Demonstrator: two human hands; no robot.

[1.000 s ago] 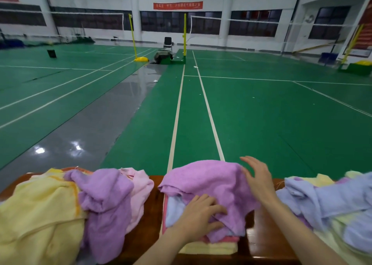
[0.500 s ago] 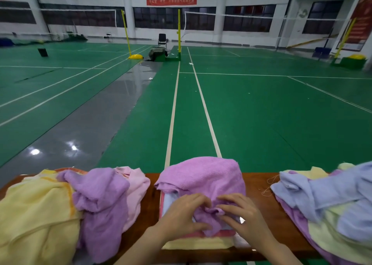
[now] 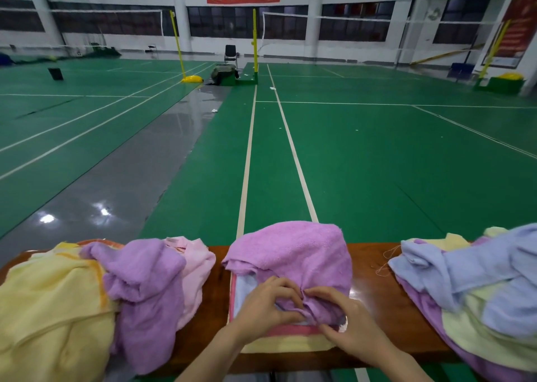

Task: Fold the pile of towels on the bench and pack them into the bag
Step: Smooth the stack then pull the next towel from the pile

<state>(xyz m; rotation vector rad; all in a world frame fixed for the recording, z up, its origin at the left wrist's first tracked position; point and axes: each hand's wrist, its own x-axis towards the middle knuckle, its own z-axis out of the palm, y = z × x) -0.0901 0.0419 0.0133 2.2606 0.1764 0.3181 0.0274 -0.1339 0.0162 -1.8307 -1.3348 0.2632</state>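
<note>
1. Purple towel (image 3: 293,254) lies rumpled at mid-bench (image 3: 374,268), on top of a folded stack (image 3: 279,344) of pale, pink and yellow layers.
2. Left hand (image 3: 263,303) and right hand (image 3: 345,320) both pinch a bunched fold at its near edge, fingers curled, fingertips almost meeting.
3. Unfolded left heap (image 3: 49,303) and right heap (image 3: 479,280) flank it. Bag not in view.
4. Risk: tugging the bunch may drag the stack askew; its yellow bottom layer already sits at the near edge.
5. Risk: with the hands so close together the outer corners hang loose, so the fold could come out crooked.
6. Risk: both heaps overhang the near edge and a brushing forearm could tip them off.
</note>
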